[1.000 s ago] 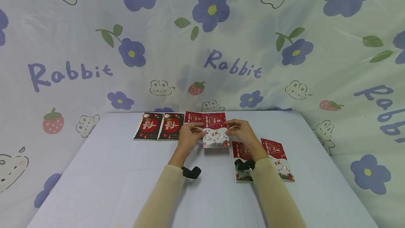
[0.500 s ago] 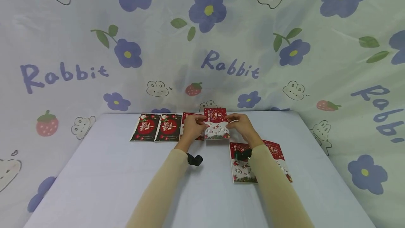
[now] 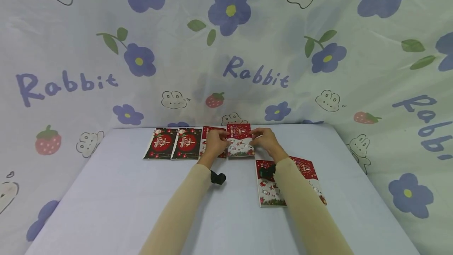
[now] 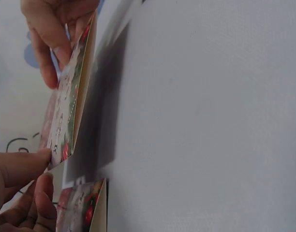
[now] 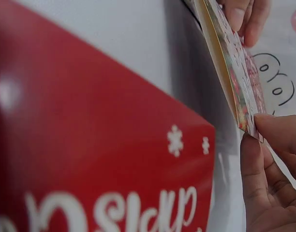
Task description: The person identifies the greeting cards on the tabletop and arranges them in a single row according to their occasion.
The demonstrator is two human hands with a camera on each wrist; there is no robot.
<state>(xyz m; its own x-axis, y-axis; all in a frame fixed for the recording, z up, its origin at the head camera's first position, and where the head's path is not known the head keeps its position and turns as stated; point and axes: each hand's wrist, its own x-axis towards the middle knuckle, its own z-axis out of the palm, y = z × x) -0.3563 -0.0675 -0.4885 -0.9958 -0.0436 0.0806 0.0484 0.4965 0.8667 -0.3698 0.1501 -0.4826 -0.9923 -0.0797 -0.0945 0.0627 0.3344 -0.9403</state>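
Observation:
A red-and-white Christmas card [image 3: 240, 145] is pinched between both hands at the back middle of the table. My left hand [image 3: 216, 143] grips its left edge, and my right hand [image 3: 266, 141] its right edge. In the left wrist view the held card [image 4: 70, 101] hangs over its own shadow on the table. Thumb and fingers of the right hand [image 5: 273, 169] pinch a corner in the right wrist view. A matching red card [image 3: 209, 133] lies just left of the held one, partly covered by my left hand.
Two dark Christmas cards, the outer [image 3: 161, 143] and the inner [image 3: 186, 143], continue the row leftward. Nearer, under my right forearm, lie two more red cards, one on the left [image 3: 269, 192] and one on the right [image 3: 308, 166]. A patterned curtain [image 3: 198, 62] stands behind the table.
Both hands carried the held card back and slightly right, off the red card it overlapped, then lowered it a little beside that card.

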